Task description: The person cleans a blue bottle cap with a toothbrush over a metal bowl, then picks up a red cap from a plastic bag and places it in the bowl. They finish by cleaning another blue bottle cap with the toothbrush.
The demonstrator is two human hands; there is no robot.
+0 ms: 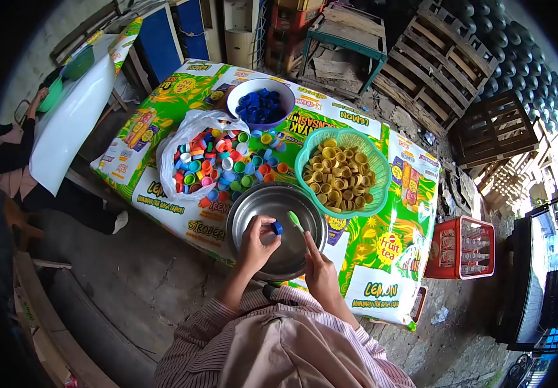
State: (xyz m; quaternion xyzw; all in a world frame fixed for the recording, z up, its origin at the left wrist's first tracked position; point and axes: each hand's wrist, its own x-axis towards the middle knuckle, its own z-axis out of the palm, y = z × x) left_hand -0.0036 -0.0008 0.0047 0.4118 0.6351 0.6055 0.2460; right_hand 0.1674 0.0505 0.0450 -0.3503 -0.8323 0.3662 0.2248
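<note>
Over a metal basin (243, 210) of water, my left hand (257, 246) pinches a dark blue bottle cap (277, 228). My right hand (321, 271) grips a toothbrush (295, 220) whose green head points up and away from me, a little right of the cap. Cap and brush are apart. Just beyond the basin, a white plastic bag (169, 161) lies spread with many mixed-colour bottle caps (211, 161). To the right stands a mint-green basket (384, 174) holding yellow caps (340, 174). A white bowl (233, 97) with dark blue caps (262, 107) sits at the back.
A bright printed cover (369, 249) wraps the table. At left, another person (23, 155) sits at a white surface (81, 110) with a green basin. Wooden pallets (431, 58) lean at back right; a red crate (444, 249) of bottles stands right of the table.
</note>
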